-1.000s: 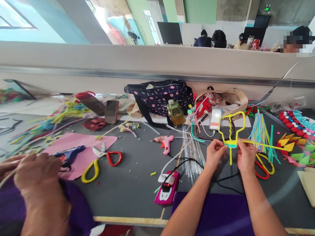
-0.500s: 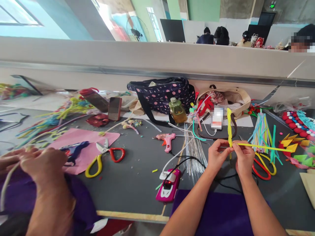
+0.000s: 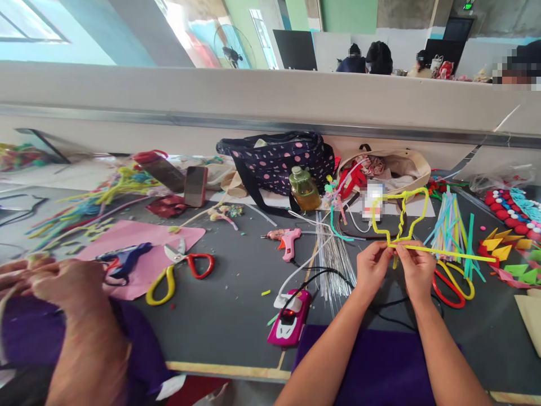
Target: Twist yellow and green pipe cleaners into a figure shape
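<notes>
My left hand [image 3: 374,268] pinches the base of a yellow pipe-cleaner shape [image 3: 402,228], bent into two open loops that stand up above my fingers. Close beside it, my right hand [image 3: 416,268] is closed on the same base, where a straight yellow pipe cleaner [image 3: 459,254] runs out to the right. A short yellow end hangs below my fingertips. Under and right of my right hand lie scissors with red and yellow handles [image 3: 450,287]. Pastel pipe cleaners [image 3: 450,225] are bunched just beyond them.
A pink glue gun [image 3: 289,243], a magenta power strip [image 3: 291,318] with black cables and a bundle of thin wires [image 3: 336,265] lie left of my hands. Farther left are scissors [image 3: 180,265] and a co-worker's hands [image 3: 63,279]. A dark patterned bag [image 3: 279,163] stands behind.
The yellow shape, seen edge-on before, has turned so that its two loops face me. My hands stay together at its base, and the straight pipe cleaner still points right.
</notes>
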The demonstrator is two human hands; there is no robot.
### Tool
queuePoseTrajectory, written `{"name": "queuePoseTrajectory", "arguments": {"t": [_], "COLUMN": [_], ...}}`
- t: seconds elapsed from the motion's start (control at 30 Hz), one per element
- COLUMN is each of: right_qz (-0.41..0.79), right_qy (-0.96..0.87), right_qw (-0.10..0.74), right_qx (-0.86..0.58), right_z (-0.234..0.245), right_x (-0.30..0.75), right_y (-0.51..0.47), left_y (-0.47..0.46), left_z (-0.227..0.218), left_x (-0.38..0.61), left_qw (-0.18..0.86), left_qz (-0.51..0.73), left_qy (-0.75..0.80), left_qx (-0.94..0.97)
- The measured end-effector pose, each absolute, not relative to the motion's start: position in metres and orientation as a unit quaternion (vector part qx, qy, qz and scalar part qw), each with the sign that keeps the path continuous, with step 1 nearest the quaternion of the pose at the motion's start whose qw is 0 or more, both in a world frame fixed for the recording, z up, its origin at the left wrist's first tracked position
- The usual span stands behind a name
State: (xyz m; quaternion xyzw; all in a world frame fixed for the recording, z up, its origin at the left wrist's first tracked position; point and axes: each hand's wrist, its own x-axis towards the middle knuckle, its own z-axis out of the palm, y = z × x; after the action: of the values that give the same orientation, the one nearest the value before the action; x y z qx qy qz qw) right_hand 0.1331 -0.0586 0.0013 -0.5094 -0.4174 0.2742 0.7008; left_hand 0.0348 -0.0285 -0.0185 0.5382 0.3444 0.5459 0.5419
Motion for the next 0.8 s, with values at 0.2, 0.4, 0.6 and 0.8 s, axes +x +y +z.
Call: {"name": "queuePoseTrajectory", "arguments": {"t": [0.2,0.4,0.6,0.8], "right_qz": [0.268,0.262,0.249,0.208], "right_qy": [-0.393,-0.397,-0.411,-0.438], "right_qw": [0.709,0.7,0.685,0.648], "right_qx": [-0.522,-0.534,-0.548,-0.588], "right_z": [-0.001,-0.002,-0.006,-0.008], "right_x": [0.136,0.136,0.138,0.146], "right_y": [-0.054,-0.054,-0.053,-0.052], "left_y": [-0.029,-0.028,-0.026,-0.023], "left_z": [-0.017,-0.014,-0.013,-0.012], "left_x": [0.035,0.037,0.037,0.035], "left_qw": [0.537,0.576,0.603,0.618], "left_qz": [0.545,0.557,0.563,0.567], "left_qy": [0.37,0.359,0.346,0.337], "left_qx": [0.527,0.479,0.447,0.428]}}
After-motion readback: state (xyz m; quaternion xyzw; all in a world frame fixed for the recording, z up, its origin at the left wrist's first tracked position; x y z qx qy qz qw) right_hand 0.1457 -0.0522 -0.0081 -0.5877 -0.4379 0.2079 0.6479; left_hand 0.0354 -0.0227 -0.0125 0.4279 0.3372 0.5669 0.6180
